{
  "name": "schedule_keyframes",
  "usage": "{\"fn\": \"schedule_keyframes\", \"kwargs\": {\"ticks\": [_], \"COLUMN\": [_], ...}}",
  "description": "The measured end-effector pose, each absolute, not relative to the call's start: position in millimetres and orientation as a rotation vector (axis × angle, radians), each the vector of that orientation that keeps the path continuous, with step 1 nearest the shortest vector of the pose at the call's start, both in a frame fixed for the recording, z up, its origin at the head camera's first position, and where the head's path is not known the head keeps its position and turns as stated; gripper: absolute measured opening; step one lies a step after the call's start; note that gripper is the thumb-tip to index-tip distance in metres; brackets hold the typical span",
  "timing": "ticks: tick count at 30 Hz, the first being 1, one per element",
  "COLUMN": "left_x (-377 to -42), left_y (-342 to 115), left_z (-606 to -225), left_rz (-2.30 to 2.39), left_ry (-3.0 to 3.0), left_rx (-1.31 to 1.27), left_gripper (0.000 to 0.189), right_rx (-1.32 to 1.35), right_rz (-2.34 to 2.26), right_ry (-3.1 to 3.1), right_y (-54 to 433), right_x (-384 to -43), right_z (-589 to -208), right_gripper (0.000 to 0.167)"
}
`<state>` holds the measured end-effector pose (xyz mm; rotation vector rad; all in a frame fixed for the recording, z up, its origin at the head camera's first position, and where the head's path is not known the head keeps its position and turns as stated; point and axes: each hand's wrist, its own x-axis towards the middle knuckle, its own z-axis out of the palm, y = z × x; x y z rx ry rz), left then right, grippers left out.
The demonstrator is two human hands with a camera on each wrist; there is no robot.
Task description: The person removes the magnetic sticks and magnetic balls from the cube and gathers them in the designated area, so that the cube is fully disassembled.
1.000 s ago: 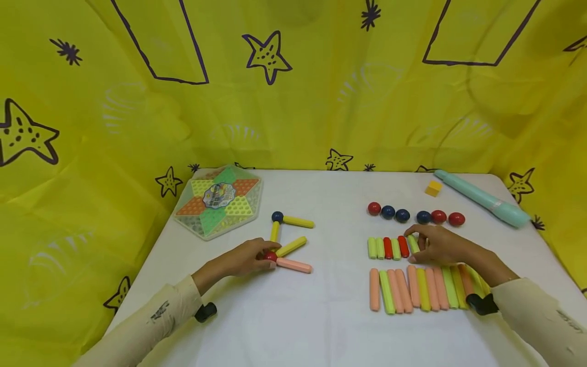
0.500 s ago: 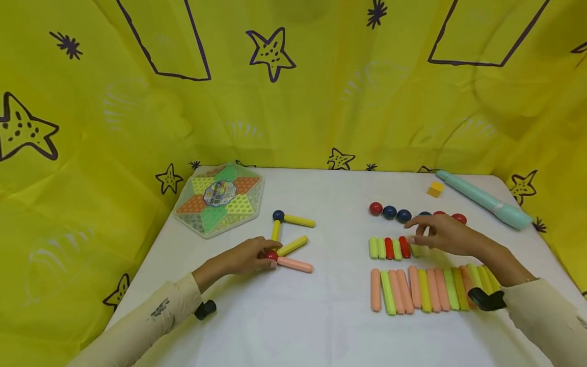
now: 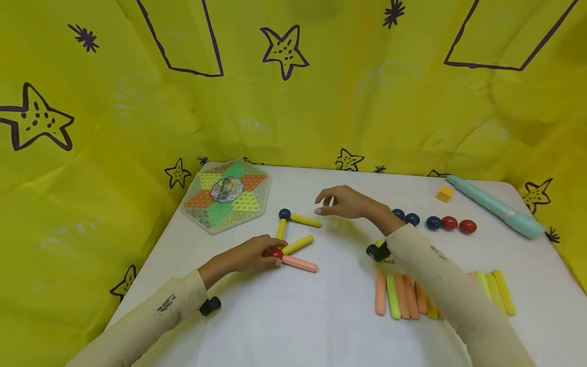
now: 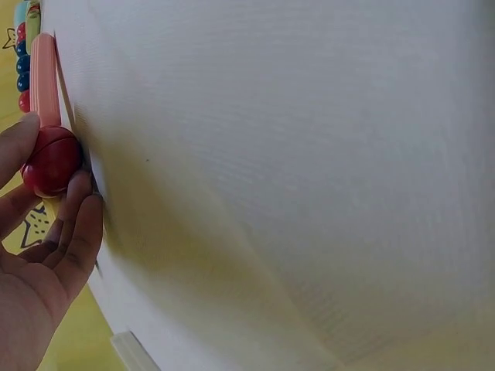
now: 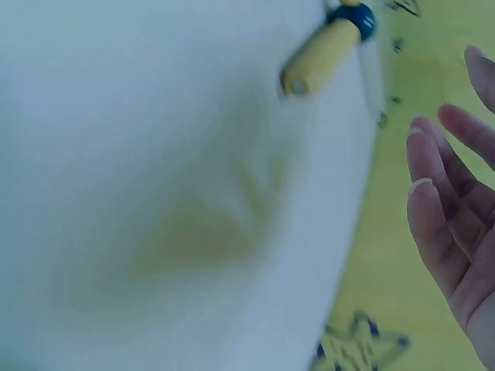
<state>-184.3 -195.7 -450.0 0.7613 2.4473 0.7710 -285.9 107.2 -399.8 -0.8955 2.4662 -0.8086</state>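
Observation:
My left hand (image 3: 252,254) pinches a red ball (image 4: 51,164) between thumb and fingers, low over the white table. Out of this ball come a pink stick (image 3: 300,263) and a yellow stick (image 3: 298,245). Another yellow stick (image 3: 282,229) runs from beside it up to a dark blue ball (image 3: 285,214), which bears a further yellow stick (image 3: 305,220) pointing right. Near that stick's free end hovers my right hand (image 3: 348,201), fingers loosely bent and nothing in them. In the right wrist view, the blue ball (image 5: 357,21) and its stick lie beyond the fingertips.
A hexagonal star-patterned game board (image 3: 227,196) lies back left. At right are blue balls (image 3: 412,219), red balls (image 3: 468,227) and a row of long sticks (image 3: 409,296), partly behind my right sleeve. A yellow block (image 3: 445,193) and a teal roll (image 3: 495,206) lie farther back.
My right hand has let go of a short light-green stick in its row, lifted, and swung left toward the joined sticks. The left hand keeps its hold on the red ball.

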Motion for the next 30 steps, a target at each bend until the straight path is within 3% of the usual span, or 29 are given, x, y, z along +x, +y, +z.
{"fn": "schedule_keyframes", "kwargs": {"ticks": [8,30], "left_x": [-188,-188], "left_y": [-193,-194], "left_z": [-451,-449], "left_rz": [0.747,0.742], "left_ry": [2.435,2.427], "left_rx": [0.753,0.722], "left_gripper": [0.049,0.047], "right_rx": [-0.891,-1.009], "right_rz": [-0.756,-0.543], "right_ry": [2.396,2.402], "right_y": [52,37], "right_x": [-311,-314], "right_z": [-437,-447], "right_gripper": [0.053,0.028]}}
